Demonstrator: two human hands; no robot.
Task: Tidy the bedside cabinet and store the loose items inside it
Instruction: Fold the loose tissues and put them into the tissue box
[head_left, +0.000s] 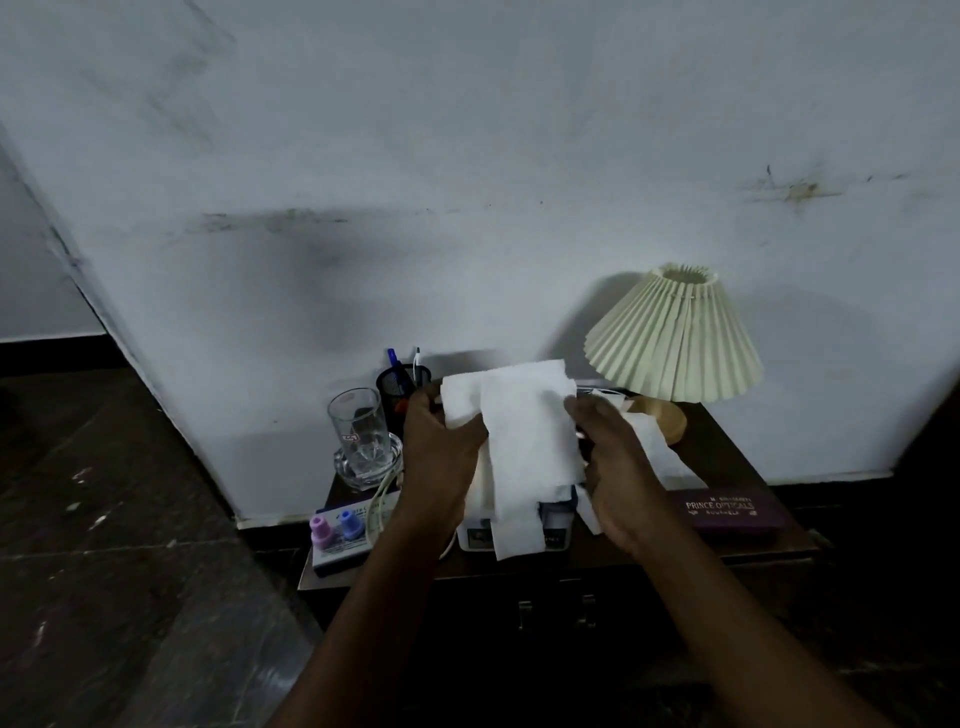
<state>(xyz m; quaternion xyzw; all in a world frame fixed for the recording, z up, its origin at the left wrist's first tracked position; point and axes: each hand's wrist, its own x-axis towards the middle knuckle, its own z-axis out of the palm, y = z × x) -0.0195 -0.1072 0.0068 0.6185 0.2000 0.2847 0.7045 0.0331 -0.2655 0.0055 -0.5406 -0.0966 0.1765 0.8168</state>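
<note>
L hand (441, 447) & R hand (621, 467) pinch my tissue (524, 431) by its edges; likely light, limp, tear-prone, so hold corners, no tugging.

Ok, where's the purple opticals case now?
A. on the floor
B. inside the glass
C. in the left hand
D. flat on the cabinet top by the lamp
D: the purple case lies flat on the cabinet top in front of the lamp; the left hand and right hand grip the white tissue.
</note>
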